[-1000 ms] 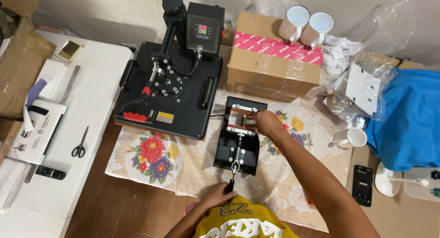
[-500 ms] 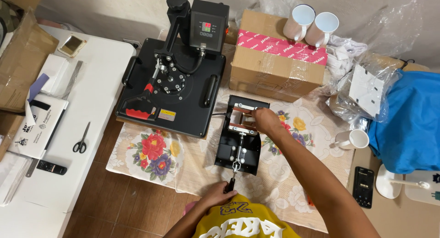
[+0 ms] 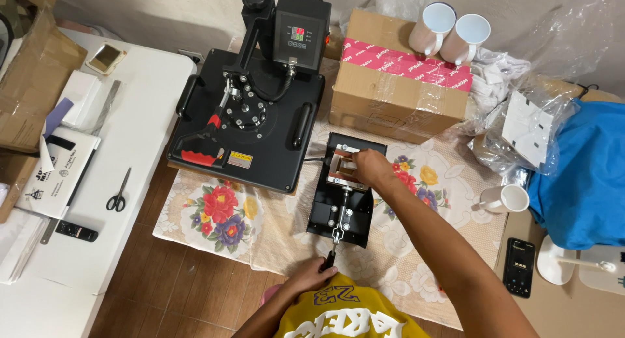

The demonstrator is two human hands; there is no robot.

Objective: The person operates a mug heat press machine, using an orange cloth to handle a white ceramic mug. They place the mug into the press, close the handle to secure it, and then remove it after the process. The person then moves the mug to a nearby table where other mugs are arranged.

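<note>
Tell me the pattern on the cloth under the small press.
White cloth with red, yellow and purple flowers, clearest in the head view.

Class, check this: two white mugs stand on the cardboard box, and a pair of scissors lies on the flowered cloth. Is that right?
Not quite. The scissors lie on the white table, left of the flowered cloth; the head view shows it. The two white mugs do stand on the cardboard box.

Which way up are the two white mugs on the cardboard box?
Tipped, not upright. Both white mugs lie on the cardboard box, open mouths facing the camera, interiors visible and empty.
</note>
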